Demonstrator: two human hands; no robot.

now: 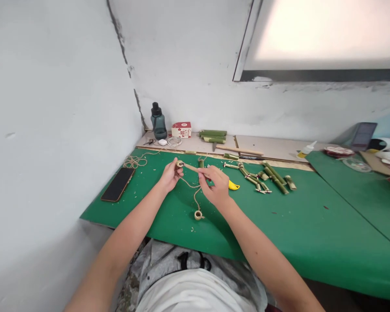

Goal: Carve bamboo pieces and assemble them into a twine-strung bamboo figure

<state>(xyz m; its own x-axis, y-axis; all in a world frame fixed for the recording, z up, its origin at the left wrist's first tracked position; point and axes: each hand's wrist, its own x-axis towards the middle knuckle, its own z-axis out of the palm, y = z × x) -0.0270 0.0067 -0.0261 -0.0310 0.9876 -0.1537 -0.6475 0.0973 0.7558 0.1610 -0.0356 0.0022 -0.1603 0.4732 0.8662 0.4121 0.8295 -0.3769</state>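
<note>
My left hand [171, 174] is closed around a short bamboo ring [180, 164], its open end facing right. In my right hand [215, 184] is a slim, tan stick-like tool [191, 168], its tip at the ring's opening; whether it goes inside is too small to tell. Brown twine [190, 185] trails from near my left hand and curves down to a second bamboo ring [198, 215] lying on the green tabletop [182, 225]. Just right of my right hand lies a yellow handle-like piece [234, 185], partly hidden by the hand. An upright bamboo piece [201, 163] stands behind.
Left are a phone [118, 184] and coiled twine [135, 161]. Along the back stand a bottle [158, 121], a box [181, 129], green bamboo lengths [213, 135] and a hammer [238, 150]. Strung bamboo pieces [248, 177], cut bamboo [275, 177] and a glue bottle [307, 150] lie right.
</note>
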